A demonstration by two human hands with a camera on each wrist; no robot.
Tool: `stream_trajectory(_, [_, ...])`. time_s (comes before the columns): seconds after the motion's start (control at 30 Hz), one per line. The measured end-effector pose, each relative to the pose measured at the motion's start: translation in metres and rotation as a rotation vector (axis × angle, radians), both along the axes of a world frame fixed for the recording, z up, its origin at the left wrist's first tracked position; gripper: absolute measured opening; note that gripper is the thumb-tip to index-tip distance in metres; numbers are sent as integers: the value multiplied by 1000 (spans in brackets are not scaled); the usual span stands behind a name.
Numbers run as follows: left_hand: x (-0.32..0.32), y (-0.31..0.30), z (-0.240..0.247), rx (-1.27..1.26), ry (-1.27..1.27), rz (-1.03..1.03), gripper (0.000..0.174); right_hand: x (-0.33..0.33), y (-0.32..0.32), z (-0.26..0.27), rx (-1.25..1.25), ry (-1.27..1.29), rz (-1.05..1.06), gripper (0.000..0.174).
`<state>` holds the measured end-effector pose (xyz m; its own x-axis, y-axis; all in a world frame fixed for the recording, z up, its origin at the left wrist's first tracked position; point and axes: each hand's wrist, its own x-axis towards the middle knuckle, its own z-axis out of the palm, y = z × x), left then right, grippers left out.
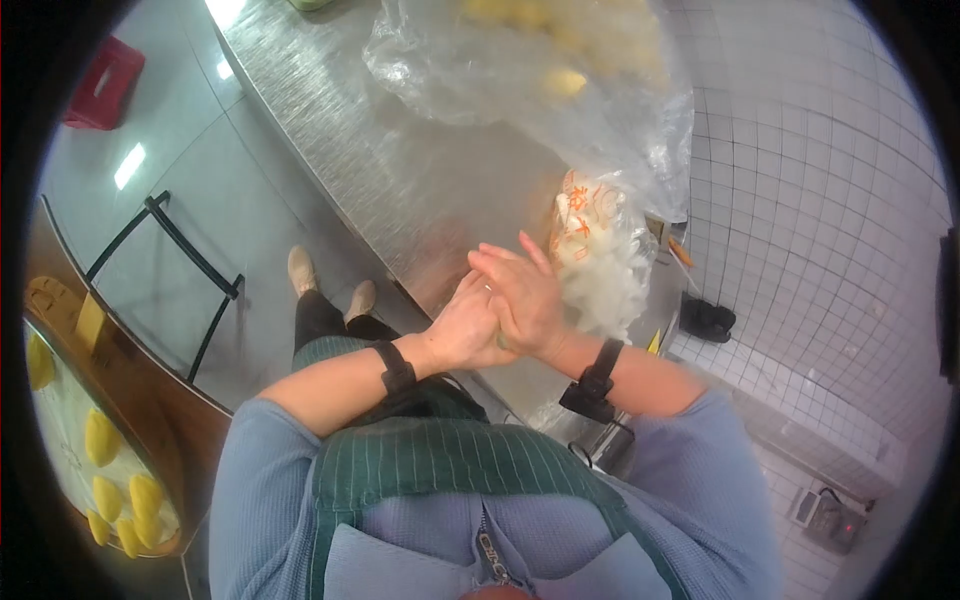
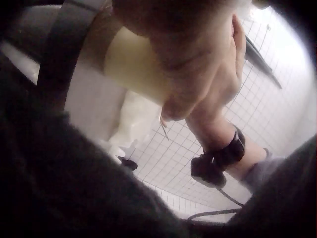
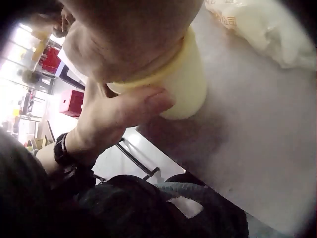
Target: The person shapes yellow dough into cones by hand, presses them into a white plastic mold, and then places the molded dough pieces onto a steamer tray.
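Observation:
Both hands meet in front of the body, over the near part of a metal table. My left hand (image 1: 462, 328) grips a pale yellow, cup-shaped piece (image 3: 188, 89), its thumb (image 3: 156, 101) laid along the outside in the right wrist view. Over the rim of that piece lies my right hand (image 1: 530, 300), its fingers extended and overlapping the left in the head view. The left wrist view has the smooth side of the piece (image 2: 133, 64) below the hands. Its inside is hidden. Beside the right hand lies a plastic bag with orange print (image 1: 600, 240) and white contents.
A large clear plastic bag (image 1: 630, 120) with yellow things inside covers the table's far part. White tiled wall (image 1: 800, 180) runs along the right. At left, a tray (image 1: 60, 440) carries several yellow oval pieces (image 1: 101, 437). A red stool (image 1: 108, 85) stands on the floor.

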<state>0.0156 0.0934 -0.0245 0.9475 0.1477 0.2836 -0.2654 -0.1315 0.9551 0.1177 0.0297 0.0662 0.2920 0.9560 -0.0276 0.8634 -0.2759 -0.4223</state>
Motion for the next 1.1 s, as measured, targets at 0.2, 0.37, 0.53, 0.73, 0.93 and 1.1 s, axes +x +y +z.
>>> stream_trajectory(0.2, [1, -1, 0, -37, -68, 116, 80, -4, -2, -1, -84, 74, -110, 37])
stream_trajectory(0.37, [-1, 3, 7, -19, 46, 0, 89, -16, -1, -9, -47, 192, -699, 35])
stream_trajectory(0.53, [-2, 2, 7, -27, 36, 19, 91, -21, 6, -5, -67, 178, -862, 34])
stream_trajectory(0.73, [1, -2, 0, -14, 5, 58, 82, -13, -1, -8, -12, 87, -456, 35])
stream_trajectory(0.93, [3, 9, 19, 75, -29, 1, 78, -11, -1, -1, 6, 84, -318, 33])
stream_trajectory(1.1, [-4, 6, 18, 74, 90, 19, 79, -5, -9, -5, 138, 441, -609, 37])
